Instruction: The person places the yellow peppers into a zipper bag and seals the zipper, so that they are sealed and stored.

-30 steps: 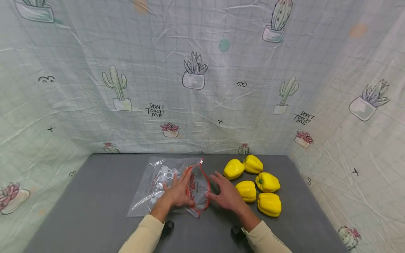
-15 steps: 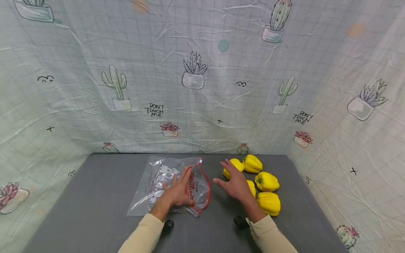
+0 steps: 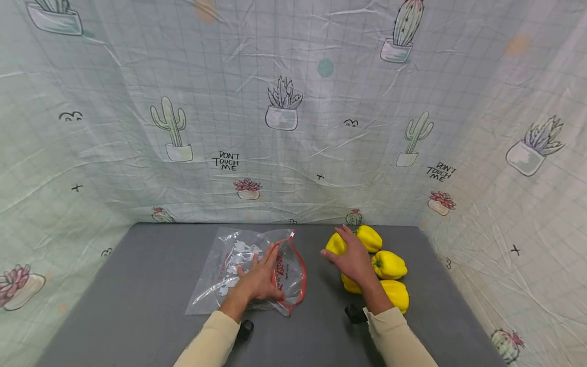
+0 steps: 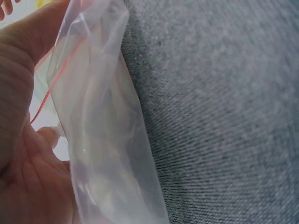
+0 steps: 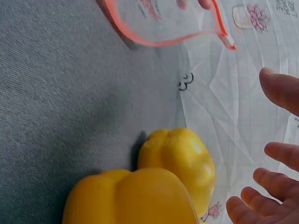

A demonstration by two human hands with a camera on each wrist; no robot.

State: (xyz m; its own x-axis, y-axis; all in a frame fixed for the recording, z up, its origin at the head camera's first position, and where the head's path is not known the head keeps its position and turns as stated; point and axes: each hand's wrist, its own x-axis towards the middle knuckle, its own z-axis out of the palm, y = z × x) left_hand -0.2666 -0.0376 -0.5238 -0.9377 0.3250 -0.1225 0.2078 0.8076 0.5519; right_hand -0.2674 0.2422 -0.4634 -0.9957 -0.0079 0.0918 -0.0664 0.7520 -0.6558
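Note:
A clear plastic zip bag [image 3: 220, 283] with a red rim lies on its side, its mouth gaping to the right. My left hand [image 3: 259, 280] rests on it near the mouth with fingers spread; in the left wrist view, clear plastic [image 4: 103, 116] hangs beside the thumb and palm. Over at the right, my right hand [image 3: 355, 257] hovers above the yellow bell peppers, fingers apart and holding nothing. Nearest to it is the far-left bell pepper [image 3: 335, 243], partly hidden by the hand. In the right wrist view a closer bell pepper [image 5: 128, 198] fills the bottom, below the fingers.
More yellow bell peppers stand right of the hand, including one at the back [image 3: 369, 238], one with a green stem [image 3: 390, 264] and one in front [image 3: 396, 295]. The grey tabletop [image 3: 128, 295] meets a cactus-printed curtain [image 3: 293, 168] behind and at both sides.
My right hand has moved away from the bag's red rim, rightward to above the bell peppers. The left hand stays on the bag, whose mouth still gapes.

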